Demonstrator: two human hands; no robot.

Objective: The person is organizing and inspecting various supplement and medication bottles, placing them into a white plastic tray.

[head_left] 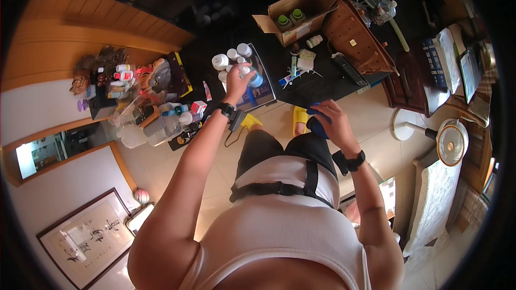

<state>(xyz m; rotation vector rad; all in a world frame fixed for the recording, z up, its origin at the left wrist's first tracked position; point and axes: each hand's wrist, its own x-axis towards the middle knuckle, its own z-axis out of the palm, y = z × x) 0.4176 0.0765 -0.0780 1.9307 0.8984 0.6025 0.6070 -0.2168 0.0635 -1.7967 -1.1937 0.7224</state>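
Over the near left part of the dark table, my left hand (237, 82) is closed around a small clear-blue bottle with a whitish top (255, 79). White lidded bottles (220, 62) stand in a cluster just beyond it. A flat printed box or board (262, 88) lies beneath them. Off the table's front edge, my right hand (337, 123) is held above my legs, its fingers bent around a dark blue object (319, 125). What that object is, I cannot make out, as the fingers partly cover it.
An open cardboard box (301, 33) with green-capped bottles stands at the back, beside a brown bag (352, 35). Small items and a white bottle (315, 41) lie before it. Crowded bottles and containers (161, 123) fill the left side. A fan (451, 142) stands at right.
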